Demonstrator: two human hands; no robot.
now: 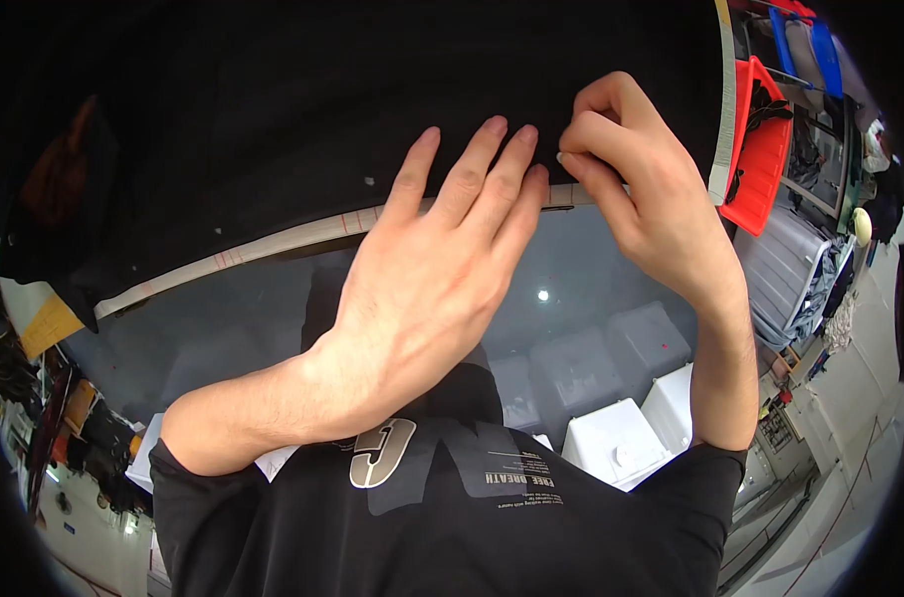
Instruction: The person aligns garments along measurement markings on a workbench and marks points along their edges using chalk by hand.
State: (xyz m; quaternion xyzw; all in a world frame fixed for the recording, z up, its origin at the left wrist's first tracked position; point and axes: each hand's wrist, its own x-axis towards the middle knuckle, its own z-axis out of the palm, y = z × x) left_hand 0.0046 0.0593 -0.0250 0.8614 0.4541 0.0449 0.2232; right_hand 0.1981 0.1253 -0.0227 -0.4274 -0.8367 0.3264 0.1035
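Black cloth [273, 129] covers the table before me, with a few small pale specks on it. My left hand [437, 239] lies flat near the cloth's front edge, its fingers stretched out and resting on the fabric. To its right, my right hand [651, 179] is closed in a pinch just over the cloth, thumb against curled fingers. Whatever sits between those fingertips, if anything, is too small or hidden to make out. Below both hands runs the pale table edge [243, 257], marked with red lines.
A red bin [760, 164] with dark items stands just past the table's right edge. Beyond it is a grey plastic crate [782, 269]. White boxes [616, 438] are on the floor near my body. Something yellow [49, 323] lies at the left corner.
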